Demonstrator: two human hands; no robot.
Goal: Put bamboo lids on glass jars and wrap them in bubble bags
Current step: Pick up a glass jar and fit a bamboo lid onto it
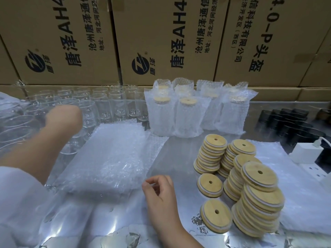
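Glass jars, up-left of bubble-bag stack, are reached for by L hand, grip can't be told (blur); R fingers curled, hold unclear.

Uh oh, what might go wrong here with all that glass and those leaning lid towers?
1. The left hand, blurred, reaches among closely packed glass jars; it might knock one against its neighbours.
2. The nearest stack of bamboo lids leans, so a bump from the right hand might topple it.
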